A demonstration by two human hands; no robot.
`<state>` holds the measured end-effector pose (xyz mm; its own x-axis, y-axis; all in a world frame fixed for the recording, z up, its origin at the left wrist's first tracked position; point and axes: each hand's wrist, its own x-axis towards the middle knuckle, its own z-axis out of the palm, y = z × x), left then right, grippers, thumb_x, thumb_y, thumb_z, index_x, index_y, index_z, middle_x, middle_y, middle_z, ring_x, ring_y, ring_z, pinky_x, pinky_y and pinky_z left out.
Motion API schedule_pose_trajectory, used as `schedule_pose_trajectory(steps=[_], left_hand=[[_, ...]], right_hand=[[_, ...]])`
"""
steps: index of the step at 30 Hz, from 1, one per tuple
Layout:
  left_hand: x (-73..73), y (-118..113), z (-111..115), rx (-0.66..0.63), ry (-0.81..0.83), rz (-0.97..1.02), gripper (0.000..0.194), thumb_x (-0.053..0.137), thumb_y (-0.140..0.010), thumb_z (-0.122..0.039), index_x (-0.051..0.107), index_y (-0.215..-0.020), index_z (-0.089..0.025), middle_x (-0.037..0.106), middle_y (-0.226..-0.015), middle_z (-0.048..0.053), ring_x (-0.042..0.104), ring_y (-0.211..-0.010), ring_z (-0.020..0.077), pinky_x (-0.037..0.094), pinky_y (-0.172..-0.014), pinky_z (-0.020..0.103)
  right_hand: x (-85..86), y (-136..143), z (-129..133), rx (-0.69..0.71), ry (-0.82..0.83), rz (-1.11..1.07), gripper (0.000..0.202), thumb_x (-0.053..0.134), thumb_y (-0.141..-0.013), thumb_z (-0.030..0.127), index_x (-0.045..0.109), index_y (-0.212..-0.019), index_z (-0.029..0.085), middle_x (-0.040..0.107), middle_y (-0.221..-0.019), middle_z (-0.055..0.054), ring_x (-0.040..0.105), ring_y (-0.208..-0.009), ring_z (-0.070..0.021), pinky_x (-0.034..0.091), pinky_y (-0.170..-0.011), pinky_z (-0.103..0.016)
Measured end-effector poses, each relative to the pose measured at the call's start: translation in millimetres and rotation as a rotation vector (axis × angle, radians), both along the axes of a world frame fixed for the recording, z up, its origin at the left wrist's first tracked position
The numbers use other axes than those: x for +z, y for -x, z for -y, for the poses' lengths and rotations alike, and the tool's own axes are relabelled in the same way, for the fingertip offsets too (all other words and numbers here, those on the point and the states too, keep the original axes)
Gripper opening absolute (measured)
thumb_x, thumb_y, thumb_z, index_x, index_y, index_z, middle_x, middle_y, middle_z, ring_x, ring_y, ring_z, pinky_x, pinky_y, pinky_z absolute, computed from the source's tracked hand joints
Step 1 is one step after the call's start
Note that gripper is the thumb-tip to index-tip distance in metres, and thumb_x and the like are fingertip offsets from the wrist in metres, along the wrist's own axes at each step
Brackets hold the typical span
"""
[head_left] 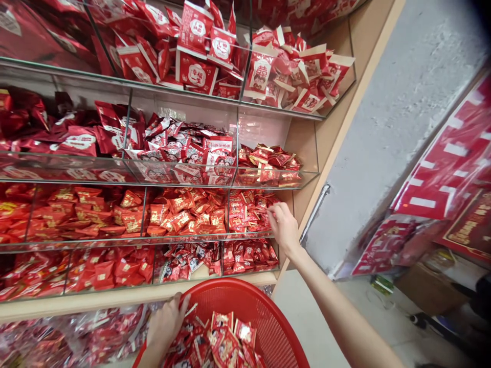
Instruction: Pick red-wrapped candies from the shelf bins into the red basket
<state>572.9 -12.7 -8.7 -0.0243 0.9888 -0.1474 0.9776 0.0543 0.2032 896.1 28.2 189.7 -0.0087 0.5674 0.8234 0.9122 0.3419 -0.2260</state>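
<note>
A red plastic basket (276, 317) stands at the bottom of the view, with small red and gold wrapped packets (226, 342) inside. My left hand (166, 322) is closed on the basket's left rim, its fingers over the edge. Stretched out to the shelving, my right hand (284, 227) is at the right end compartment of the third row, beside small red packets (245, 209) with gold print. Its fingers are bent and drawn together at the packets. Whatever lies between the fingertips is hidden.
Clear dividers split the wooden shelving (333, 138) into compartments of red packets, with glass-like front edges. Below the lowest row lie plastic-wrapped goods (88, 332). A grey wall (368, 117) adjoins on the right, with red printed sheets (441, 163) and a cardboard box (425, 286).
</note>
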Motion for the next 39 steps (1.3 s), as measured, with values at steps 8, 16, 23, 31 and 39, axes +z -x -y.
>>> schedule_pose_trajectory(steps=[8,16,23,31,39], left_hand=[[29.5,-7,3,0.04,-0.079,0.334,0.053,0.037,-0.085,-0.04,0.046,-0.127,-0.01,0.054,-0.129,0.018,0.052,-0.118,0.0292,0.041,-0.096,0.043],[117.4,-76,55,-0.157,-0.047,1.335,0.045,0.057,-0.077,-0.042,0.057,-0.116,-0.02,0.065,-0.116,0.007,0.059,-0.107,0.0173,0.045,-0.096,0.032],[113.4,-89,68,-0.169,-0.125,1.329,0.021,0.06,-0.077,-0.036,0.066,-0.079,-0.016,0.07,-0.081,0.001,0.061,-0.075,0.0119,0.049,-0.075,0.023],[111.4,-90,71,-0.148,-0.101,1.311,0.02,0.058,-0.078,-0.036,0.064,-0.079,-0.017,0.066,-0.079,-0.001,0.058,-0.074,0.0106,0.046,-0.073,0.021],[100.1,-95,74,-0.075,-0.092,1.314,0.022,0.058,-0.078,-0.037,0.066,-0.079,-0.016,0.064,-0.072,-0.001,0.054,-0.069,0.0103,0.044,-0.068,0.02]], right_hand=[[-41.4,34,83,0.318,0.063,-0.772,0.014,0.056,-0.083,0.032,0.059,-0.084,0.018,0.058,-0.085,-0.004,0.054,-0.072,-0.0146,0.044,-0.063,-0.027],[-102.3,75,133,0.353,0.503,-1.287,0.025,0.064,-0.076,0.043,0.059,-0.078,0.019,0.05,-0.059,0.004,0.044,-0.054,-0.0091,0.037,-0.052,-0.02],[-110.9,84,151,0.358,0.596,-1.435,0.03,0.067,-0.073,0.046,0.062,-0.084,0.019,0.048,-0.056,0.005,0.04,-0.052,-0.0079,0.034,-0.05,-0.019],[-118.5,85,149,0.396,0.658,-1.544,0.029,0.066,-0.074,0.045,0.064,-0.084,0.018,0.041,-0.051,0.007,0.031,-0.048,-0.0065,0.027,-0.047,-0.019],[-127.7,85,151,0.366,0.598,-1.59,0.027,0.068,-0.073,0.043,0.063,-0.078,0.018,0.04,-0.053,0.007,0.031,-0.051,-0.0069,0.029,-0.048,-0.019]])
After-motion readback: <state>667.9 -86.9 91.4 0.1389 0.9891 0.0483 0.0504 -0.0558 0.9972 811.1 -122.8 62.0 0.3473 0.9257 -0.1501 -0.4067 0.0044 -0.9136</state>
